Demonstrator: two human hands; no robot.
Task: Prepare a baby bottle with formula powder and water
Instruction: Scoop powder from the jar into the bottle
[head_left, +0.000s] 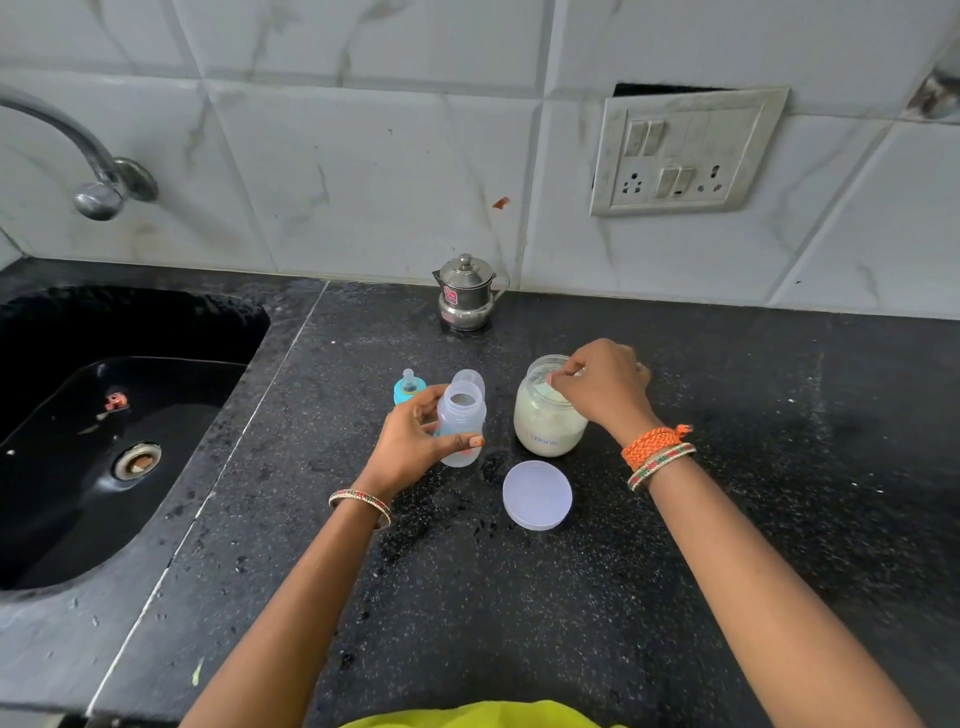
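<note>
1. Black speckled stone counter, glossy, backed by white marbled wall tiles; grey switch plate on the wall at right.
2. Sink, black moulded basin, round metal drain; curved steel tap above.
3. Left hand, fingers closed around baby bottle; bottle clear plastic, cylindrical, uncapped, upright on the counter.
4. Teat with blue ring, just behind the bottle; clear domed cap beside it.
5. Steel pot, lidded, spouted, near the wall.
6. Lid, flat pale disc, lying in front of the jar.
7. Formula jar, rounded, clear, holding cream powder.
8. Right hand, fingertips pinched together at the jar mouth; what they hold cannot be told.
</note>
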